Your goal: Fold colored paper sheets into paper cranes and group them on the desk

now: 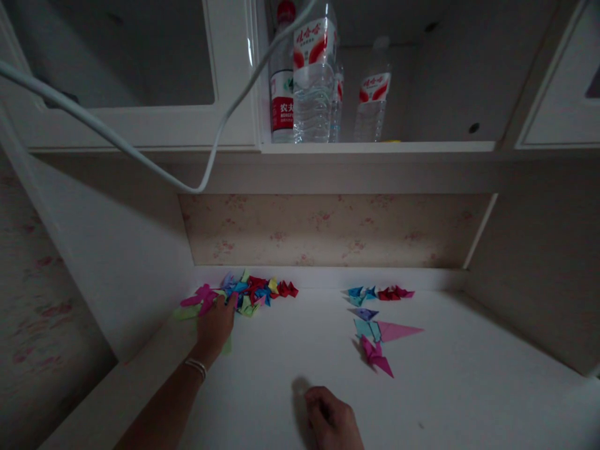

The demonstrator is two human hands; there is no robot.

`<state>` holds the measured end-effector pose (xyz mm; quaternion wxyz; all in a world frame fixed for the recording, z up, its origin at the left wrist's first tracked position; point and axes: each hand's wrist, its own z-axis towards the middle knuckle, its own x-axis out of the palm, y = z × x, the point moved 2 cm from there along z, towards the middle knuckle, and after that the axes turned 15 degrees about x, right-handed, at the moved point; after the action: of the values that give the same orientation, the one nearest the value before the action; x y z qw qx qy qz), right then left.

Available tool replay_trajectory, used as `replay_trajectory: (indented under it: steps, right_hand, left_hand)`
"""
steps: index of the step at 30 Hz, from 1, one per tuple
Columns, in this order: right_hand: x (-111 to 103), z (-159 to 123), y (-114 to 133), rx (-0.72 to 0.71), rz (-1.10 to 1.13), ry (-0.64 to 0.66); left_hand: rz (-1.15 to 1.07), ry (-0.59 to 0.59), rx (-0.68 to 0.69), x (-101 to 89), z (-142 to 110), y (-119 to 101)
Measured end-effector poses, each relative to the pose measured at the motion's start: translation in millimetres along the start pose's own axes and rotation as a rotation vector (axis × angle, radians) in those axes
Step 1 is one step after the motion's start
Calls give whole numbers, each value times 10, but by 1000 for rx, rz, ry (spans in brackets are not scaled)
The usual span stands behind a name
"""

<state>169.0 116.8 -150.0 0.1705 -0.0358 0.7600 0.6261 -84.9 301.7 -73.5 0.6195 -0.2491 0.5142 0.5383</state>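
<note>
My left hand (pixel 215 328) reaches into a pile of colourful origami pieces (pixel 255 289) at the back left of the white surface. Its fingers close on a magenta origami piece (pixel 235 299) at the pile's near edge; the grip is partly hidden. Another magenta origami piece (pixel 203 297) lies just beyond the fingertips. Curled into a fist with nothing showing in it, my right hand (pixel 330 415) is low in the view, near the front. To the right lie a magenta origami crane (pixel 375 355), a flat pink pointed paper (pixel 398 331) and a purple piece (pixel 365 314).
A row of blue and red origami pieces (pixel 387 292) lies at the back right. Overhead, an open cabinet shelf (pixel 422 147) holds several plastic bottles (pixel 313 94). A white cable (pixel 154 167) hangs across the upper left. Side panels (pixel 534 269) bound the surface.
</note>
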Motion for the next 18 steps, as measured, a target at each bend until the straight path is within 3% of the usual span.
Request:
replay_trajectory:
  steps: [8, 18]
  right_hand:
    - [38, 58, -73, 6, 21, -35]
    - [64, 87, -120, -17, 39, -57]
  left_hand:
    - [-1, 5, 23, 133, 57, 53]
    - [55, 7, 70, 27, 122, -8]
